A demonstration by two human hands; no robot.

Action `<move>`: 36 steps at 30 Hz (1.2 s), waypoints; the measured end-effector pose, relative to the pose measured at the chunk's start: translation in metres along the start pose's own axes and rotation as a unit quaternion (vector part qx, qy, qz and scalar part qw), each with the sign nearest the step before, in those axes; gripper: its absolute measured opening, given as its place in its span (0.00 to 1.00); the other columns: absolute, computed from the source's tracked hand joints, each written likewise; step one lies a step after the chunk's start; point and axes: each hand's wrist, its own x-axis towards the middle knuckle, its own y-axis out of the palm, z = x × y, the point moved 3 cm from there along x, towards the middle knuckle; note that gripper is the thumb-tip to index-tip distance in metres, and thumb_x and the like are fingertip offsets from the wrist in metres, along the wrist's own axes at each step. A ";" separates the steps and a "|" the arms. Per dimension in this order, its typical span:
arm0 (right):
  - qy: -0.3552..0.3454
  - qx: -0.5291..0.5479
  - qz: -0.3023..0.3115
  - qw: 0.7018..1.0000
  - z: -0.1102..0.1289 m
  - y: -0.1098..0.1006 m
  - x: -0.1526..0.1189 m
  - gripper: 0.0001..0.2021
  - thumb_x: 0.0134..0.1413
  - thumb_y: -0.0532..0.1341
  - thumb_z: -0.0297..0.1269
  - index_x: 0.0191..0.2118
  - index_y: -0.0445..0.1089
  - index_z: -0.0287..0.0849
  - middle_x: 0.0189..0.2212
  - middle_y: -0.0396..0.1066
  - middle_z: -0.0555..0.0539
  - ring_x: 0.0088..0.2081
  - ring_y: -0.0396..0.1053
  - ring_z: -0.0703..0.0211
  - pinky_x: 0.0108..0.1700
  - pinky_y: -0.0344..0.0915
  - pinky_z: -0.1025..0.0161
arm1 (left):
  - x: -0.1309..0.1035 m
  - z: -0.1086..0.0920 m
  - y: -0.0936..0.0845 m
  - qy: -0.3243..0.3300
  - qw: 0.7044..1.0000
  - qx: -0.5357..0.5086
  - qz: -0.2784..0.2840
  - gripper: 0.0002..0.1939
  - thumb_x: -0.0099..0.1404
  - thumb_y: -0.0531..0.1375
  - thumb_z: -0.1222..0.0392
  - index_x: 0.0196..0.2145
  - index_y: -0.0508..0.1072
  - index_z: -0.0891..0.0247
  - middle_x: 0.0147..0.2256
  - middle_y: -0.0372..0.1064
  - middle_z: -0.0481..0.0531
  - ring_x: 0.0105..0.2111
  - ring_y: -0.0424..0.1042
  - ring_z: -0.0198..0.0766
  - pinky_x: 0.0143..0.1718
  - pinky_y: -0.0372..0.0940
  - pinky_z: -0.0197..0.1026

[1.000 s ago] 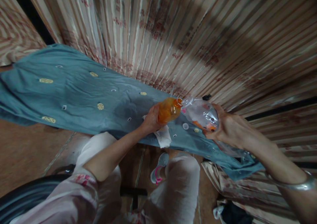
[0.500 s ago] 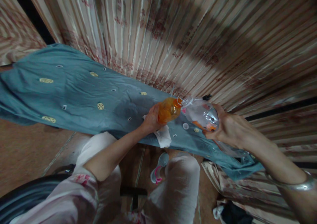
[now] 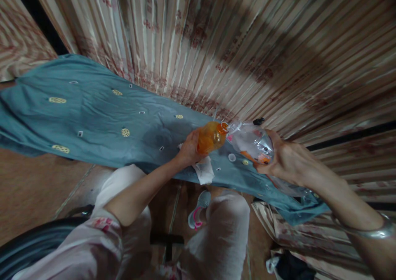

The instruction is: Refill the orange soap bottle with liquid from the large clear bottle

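Orange bottle (image 3: 211,138) over blue cloth (image 3: 102,110), L hand (image 3: 188,148) wrapped round its body, neck pointing R. Clear bottle (image 3: 252,143) tilted mouth-to-mouth w/ it, R hand (image 3: 280,156) closed round base end; exact rim contact can't tell. White tissue (image 3: 204,170) nr L hand, at cloth's front edge. Small round cap (image 3: 232,157) on cloth, below clear bottle. Pleated curtain (image 3: 198,44) behind.

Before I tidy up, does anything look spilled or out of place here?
Nothing clearly spilled. A crumpled white tissue lies untidily at the near edge of the blue-green patterned cloth; its dark patch could be shadow or damp, I can't tell.
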 end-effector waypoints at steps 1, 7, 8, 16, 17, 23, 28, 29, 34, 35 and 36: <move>0.000 0.000 0.002 1.000 0.000 0.000 0.000 0.42 0.47 0.59 0.54 0.63 0.47 0.36 0.26 0.74 0.41 0.31 0.75 0.41 0.27 0.59 0.62 | 0.000 0.000 0.000 0.000 1.000 0.002 -0.001 0.43 0.46 0.68 0.61 0.57 0.56 0.64 0.53 0.64 0.63 0.55 0.64 0.57 0.57 0.60 0.61; -0.014 0.007 -0.011 1.000 0.001 -0.002 -0.001 0.39 0.50 0.56 0.53 0.62 0.48 0.35 0.25 0.74 0.41 0.31 0.75 0.41 0.28 0.59 0.61 | 0.000 -0.004 -0.002 -0.008 1.000 0.002 -0.002 0.42 0.45 0.68 0.63 0.56 0.57 0.63 0.52 0.65 0.62 0.54 0.65 0.57 0.56 0.62 0.60; -0.016 0.007 -0.012 1.000 0.001 -0.002 -0.001 0.39 0.49 0.57 0.54 0.62 0.48 0.35 0.25 0.74 0.41 0.32 0.75 0.41 0.28 0.59 0.61 | 0.000 -0.004 -0.003 -0.008 1.000 0.002 -0.001 0.42 0.45 0.68 0.63 0.56 0.57 0.63 0.53 0.65 0.62 0.54 0.65 0.57 0.56 0.62 0.60; -0.014 0.005 0.000 1.000 0.001 -0.002 -0.001 0.40 0.48 0.57 0.54 0.62 0.48 0.35 0.29 0.75 0.39 0.34 0.75 0.40 0.29 0.60 0.61 | -0.001 -0.004 -0.003 -0.025 1.000 -0.005 0.003 0.43 0.45 0.69 0.62 0.57 0.56 0.63 0.54 0.64 0.63 0.56 0.63 0.57 0.57 0.60 0.61; -0.014 0.005 -0.001 1.000 0.001 -0.002 -0.001 0.40 0.48 0.57 0.54 0.62 0.48 0.35 0.28 0.75 0.40 0.33 0.75 0.40 0.29 0.60 0.61 | -0.001 -0.004 -0.003 -0.022 1.000 -0.006 0.002 0.43 0.45 0.68 0.63 0.57 0.57 0.64 0.54 0.64 0.64 0.56 0.63 0.57 0.57 0.60 0.61; -0.018 0.005 -0.012 1.000 0.000 -0.001 -0.001 0.39 0.49 0.57 0.54 0.62 0.48 0.37 0.26 0.74 0.42 0.32 0.75 0.41 0.28 0.60 0.61 | 0.000 -0.004 -0.002 -0.007 1.000 0.012 -0.001 0.42 0.45 0.68 0.63 0.57 0.56 0.67 0.54 0.64 0.66 0.56 0.64 0.58 0.57 0.60 0.61; -0.022 0.004 -0.004 1.000 0.000 -0.002 -0.001 0.40 0.48 0.57 0.53 0.62 0.48 0.35 0.25 0.74 0.41 0.32 0.75 0.41 0.28 0.60 0.61 | 0.000 -0.004 -0.002 -0.013 1.000 0.005 -0.002 0.42 0.46 0.68 0.63 0.57 0.57 0.64 0.54 0.64 0.63 0.56 0.64 0.57 0.58 0.59 0.60; -0.023 0.004 -0.003 1.000 0.001 -0.002 -0.001 0.40 0.48 0.57 0.52 0.62 0.48 0.34 0.25 0.74 0.41 0.32 0.75 0.41 0.29 0.60 0.61 | 0.000 -0.004 -0.002 -0.013 1.000 0.003 -0.001 0.43 0.45 0.68 0.63 0.57 0.56 0.64 0.55 0.63 0.64 0.57 0.63 0.57 0.58 0.59 0.60; -0.018 0.004 -0.008 1.000 0.001 -0.003 -0.001 0.41 0.48 0.57 0.53 0.63 0.48 0.34 0.27 0.74 0.40 0.33 0.75 0.41 0.30 0.61 0.61 | 0.000 -0.004 -0.002 -0.018 1.000 0.000 0.001 0.44 0.44 0.68 0.64 0.58 0.56 0.65 0.55 0.63 0.64 0.56 0.63 0.57 0.58 0.60 0.60; -0.017 0.006 -0.007 1.000 0.001 -0.003 -0.001 0.41 0.47 0.58 0.53 0.62 0.48 0.34 0.27 0.74 0.41 0.33 0.75 0.41 0.30 0.61 0.60 | 0.000 -0.004 -0.003 -0.015 1.000 0.001 -0.001 0.44 0.44 0.69 0.64 0.57 0.56 0.65 0.55 0.64 0.64 0.56 0.64 0.56 0.58 0.60 0.60; -0.017 0.009 -0.003 1.000 0.001 -0.003 -0.001 0.41 0.47 0.58 0.53 0.62 0.48 0.34 0.26 0.74 0.41 0.33 0.75 0.41 0.30 0.61 0.61 | 0.000 -0.004 -0.003 -0.013 1.000 0.002 -0.002 0.43 0.44 0.69 0.63 0.57 0.57 0.65 0.54 0.64 0.64 0.56 0.64 0.56 0.57 0.60 0.60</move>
